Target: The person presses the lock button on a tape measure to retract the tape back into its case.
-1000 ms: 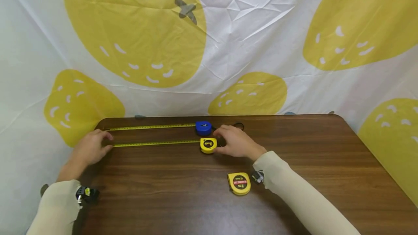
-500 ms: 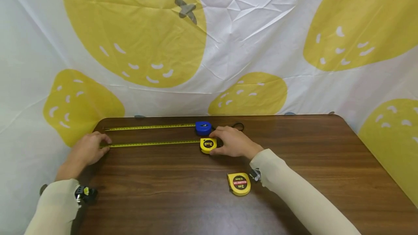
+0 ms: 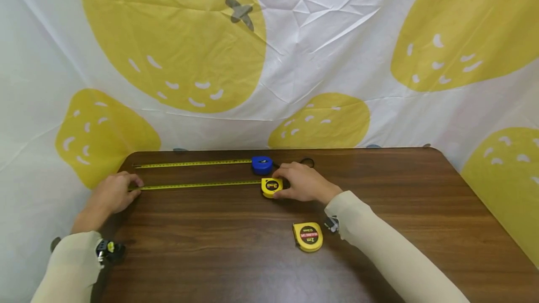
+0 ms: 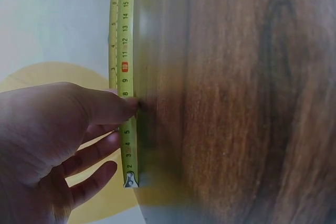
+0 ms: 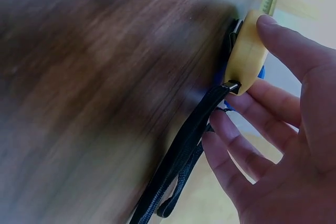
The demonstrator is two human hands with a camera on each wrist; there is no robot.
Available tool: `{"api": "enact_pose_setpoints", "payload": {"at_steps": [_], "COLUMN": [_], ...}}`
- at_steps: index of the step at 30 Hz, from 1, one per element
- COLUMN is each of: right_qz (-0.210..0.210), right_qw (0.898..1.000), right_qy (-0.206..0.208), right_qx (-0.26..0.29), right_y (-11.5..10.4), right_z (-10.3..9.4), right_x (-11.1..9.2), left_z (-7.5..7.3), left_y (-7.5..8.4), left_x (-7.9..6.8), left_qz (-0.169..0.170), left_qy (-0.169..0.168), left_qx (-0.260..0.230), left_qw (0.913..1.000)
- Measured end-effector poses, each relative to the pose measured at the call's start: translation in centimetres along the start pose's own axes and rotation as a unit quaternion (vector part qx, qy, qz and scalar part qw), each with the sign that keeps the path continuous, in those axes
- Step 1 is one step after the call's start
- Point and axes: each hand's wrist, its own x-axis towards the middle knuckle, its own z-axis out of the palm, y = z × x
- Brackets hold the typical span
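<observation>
A yellow 3 m tape measure [image 3: 271, 187] lies near the middle of the table, its blade [image 3: 198, 185] drawn out to the left. My right hand [image 3: 305, 183] holds the case from its right side, thumb on one side and fingers on the other. In the right wrist view a black strap [image 5: 184, 150] hangs from the case. My left hand [image 3: 107, 198] pinches the blade close to its end. In the left wrist view the metal end hook [image 4: 130, 179] sticks out beyond the fingers, and the thumb crosses the blade between the 5 and 8 marks.
Just behind lies a blue tape measure [image 3: 262, 165], its own blade [image 3: 193, 164] stretched left, roughly parallel. A yellow 2 m tape measure [image 3: 309, 236] rests nearer me on the brown wooden table [image 3: 210, 256]. A fruit-patterned cloth [image 3: 320, 60] hangs behind the table.
My left hand has shifted slightly left along with the blade's end. The yellow 3 m case has slid a little to the right in my right hand. The other tape measures stay about where they were.
</observation>
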Motion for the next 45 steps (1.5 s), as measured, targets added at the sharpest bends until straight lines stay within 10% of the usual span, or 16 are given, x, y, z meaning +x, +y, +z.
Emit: {"api": "enact_pose_setpoints", "payload": {"at_steps": [45], "right_qz": [0.028], "right_qw": [0.999], "right_qy": [0.017], "right_qx": [0.026], "right_y": [4.8], "right_z": [-0.8], "right_x": [-5.6], "left_z": [0.7], "left_y": [2.2], "left_x": [0.8], "left_qz": [0.02], "left_qy": [-0.004], "left_qx": [-0.011], "left_qw": [0.9997]}}
